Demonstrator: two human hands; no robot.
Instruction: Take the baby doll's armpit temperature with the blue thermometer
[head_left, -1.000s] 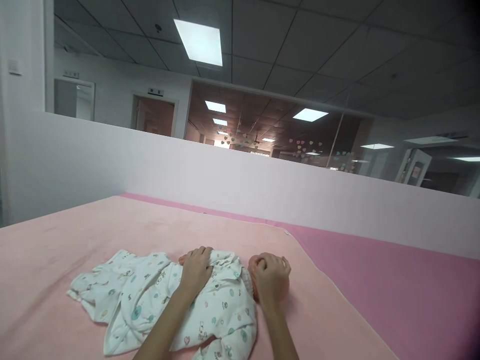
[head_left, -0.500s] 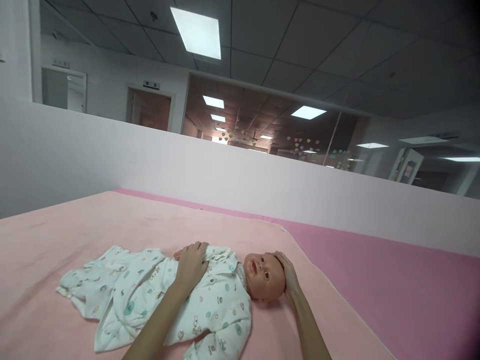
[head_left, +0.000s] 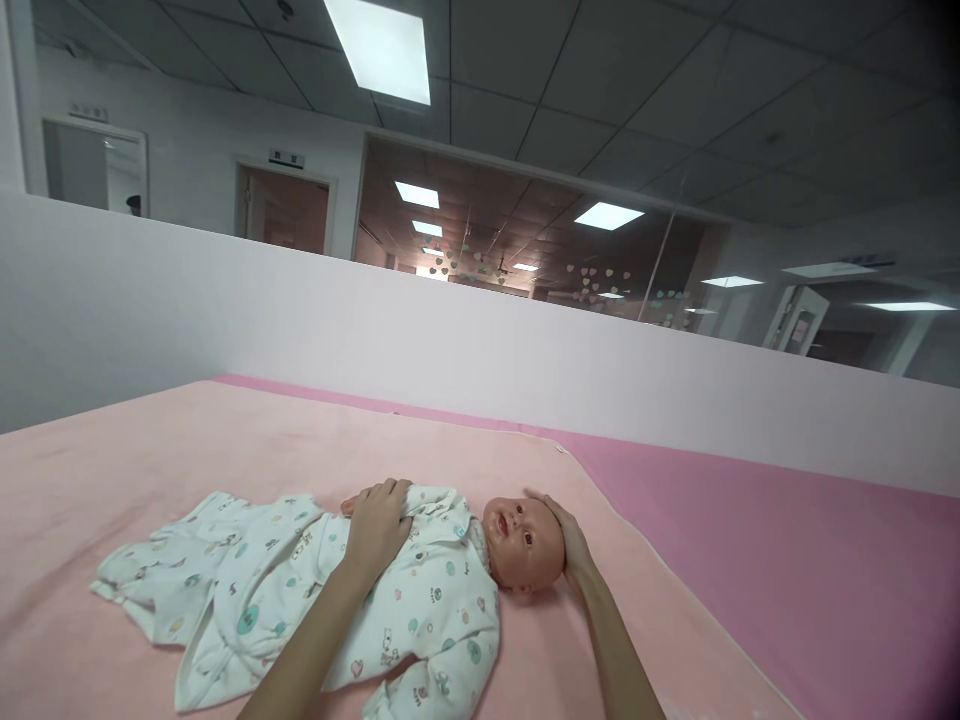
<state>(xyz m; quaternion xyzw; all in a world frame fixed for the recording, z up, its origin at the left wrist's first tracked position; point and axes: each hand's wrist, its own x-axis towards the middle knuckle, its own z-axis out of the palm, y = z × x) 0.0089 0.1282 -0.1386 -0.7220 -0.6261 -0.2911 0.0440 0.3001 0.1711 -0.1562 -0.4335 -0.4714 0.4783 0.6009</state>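
Note:
A baby doll [head_left: 523, 540] in a white patterned romper [head_left: 315, 590] lies on its back on a light pink blanket [head_left: 150, 470], head to the right. My left hand [head_left: 377, 520] rests flat on the doll's chest, fingers over the far shoulder. My right hand [head_left: 571, 540] cups the back and top of the doll's head, fingers curved round it. The doll's face points up toward me.
The blanket covers part of a darker pink surface [head_left: 787, 580] that runs to the right. A low white partition wall [head_left: 525, 370] stands behind the surface. Beyond it are glass walls, doors and ceiling lights.
My right hand went from a fist over the doll's face to cupping the head, so the face now shows. The view has shifted slightly; my left hand stays on the chest.

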